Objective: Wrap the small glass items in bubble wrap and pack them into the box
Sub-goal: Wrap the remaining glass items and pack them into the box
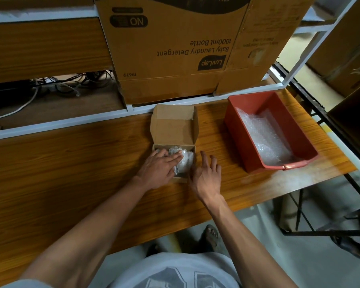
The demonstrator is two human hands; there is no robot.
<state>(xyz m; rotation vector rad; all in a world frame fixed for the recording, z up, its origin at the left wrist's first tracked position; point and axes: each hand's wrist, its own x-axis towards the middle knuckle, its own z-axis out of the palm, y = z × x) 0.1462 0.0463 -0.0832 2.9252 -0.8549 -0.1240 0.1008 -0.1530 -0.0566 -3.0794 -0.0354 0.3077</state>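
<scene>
A small cardboard box [175,125] stands on the wooden table with its lid flipped open toward the back. Bubble-wrapped bundles [186,161] fill its inside. My left hand [160,167] lies flat on the bundles, fingers straight, pressing them down. My right hand [206,173] hovers just right of the box's front corner with fingers spread and relaxed, holding nothing. What lies under the wrap is hidden.
A red plastic tub [237,125] with loose bubble wrap [264,138] sits at the right of the table [71,163]. A large cardboard carton [175,48] stands on the white-framed shelf behind. Cables lie at back left. The table's edge runs near my body.
</scene>
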